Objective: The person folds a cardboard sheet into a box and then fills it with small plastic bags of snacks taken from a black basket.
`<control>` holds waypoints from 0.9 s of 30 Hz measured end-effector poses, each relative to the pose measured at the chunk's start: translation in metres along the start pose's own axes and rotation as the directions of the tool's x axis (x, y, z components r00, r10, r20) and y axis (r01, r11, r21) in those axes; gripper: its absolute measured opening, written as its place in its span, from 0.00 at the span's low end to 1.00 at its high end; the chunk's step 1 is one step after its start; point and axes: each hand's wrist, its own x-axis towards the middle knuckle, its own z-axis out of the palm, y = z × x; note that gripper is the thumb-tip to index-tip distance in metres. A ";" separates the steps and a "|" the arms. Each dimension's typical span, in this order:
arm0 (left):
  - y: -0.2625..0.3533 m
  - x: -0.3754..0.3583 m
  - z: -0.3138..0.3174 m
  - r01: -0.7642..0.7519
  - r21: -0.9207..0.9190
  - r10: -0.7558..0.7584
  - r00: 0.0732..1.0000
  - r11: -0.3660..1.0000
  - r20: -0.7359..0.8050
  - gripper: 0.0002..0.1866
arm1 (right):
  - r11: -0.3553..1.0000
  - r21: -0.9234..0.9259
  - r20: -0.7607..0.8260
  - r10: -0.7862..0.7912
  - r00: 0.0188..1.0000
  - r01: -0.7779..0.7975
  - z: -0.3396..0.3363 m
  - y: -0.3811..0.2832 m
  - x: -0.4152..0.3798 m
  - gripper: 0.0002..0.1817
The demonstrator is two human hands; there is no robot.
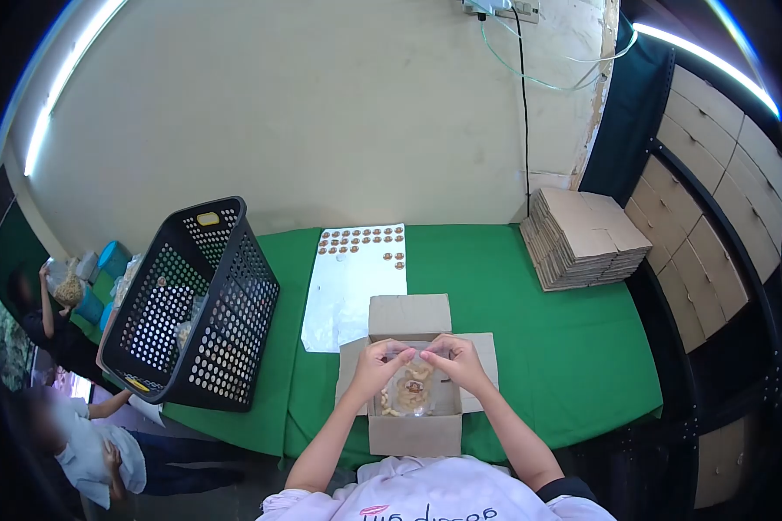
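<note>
A clear plastic pouch (414, 391) of pale, nut-like pieces, with a round brown sticker on its front, hangs from my fingers over an open cardboard box (414, 438). My left hand (379, 366) pinches the pouch's top edge at its left side. At the right side of the same edge, my right hand (457, 363) is closed in a pinch too. The box stands with its flaps folded outward, and more pale pieces show inside at its left, partly hidden by my left hand and the pouch.
Behind the box lies a white sheet (347, 295) with rows of round brown stickers. A black perforated basket (226, 339) holding some clear bags stands at left. Flattened cardboard boxes (582, 239) are stacked at back right on the green cloth (573, 356). Two people are at far left.
</note>
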 end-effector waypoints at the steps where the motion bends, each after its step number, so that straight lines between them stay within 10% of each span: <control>1: 0.000 0.000 -0.004 -0.017 0.012 0.017 1.000 1.000 -0.009 0.09 | 1.000 -0.016 0.005 0.002 1.000 -0.002 -0.001 -0.001 0.001 0.09; 9: 0.007 -0.005 -0.028 -0.064 0.186 0.067 0.998 0.981 -0.012 0.08 | 1.000 -0.020 0.028 -0.018 0.999 0.018 -0.003 -0.002 -0.002 0.08; 18: -0.026 0.004 -0.019 0.043 -0.132 -0.038 0.998 0.990 0.043 0.06 | 0.943 0.286 0.015 0.175 0.984 -0.172 -0.006 0.014 -0.006 0.08; 21: -0.026 0.008 -0.012 0.104 -0.031 -0.105 0.994 0.994 -0.024 0.12 | 0.998 0.054 -0.176 0.031 0.984 -0.022 0.001 0.020 -0.006 0.08; 24: -0.019 0.004 0.017 -0.187 0.187 0.234 0.934 0.964 -0.271 0.27 | 0.999 0.052 -0.310 0.029 0.950 -0.014 0.009 0.014 -0.007 0.08; 27: -0.024 -0.006 0.029 -0.235 0.379 0.276 0.960 0.895 -0.056 0.39 | 0.998 0.018 -0.371 0.069 0.926 -0.067 0.018 0.013 -0.007 0.09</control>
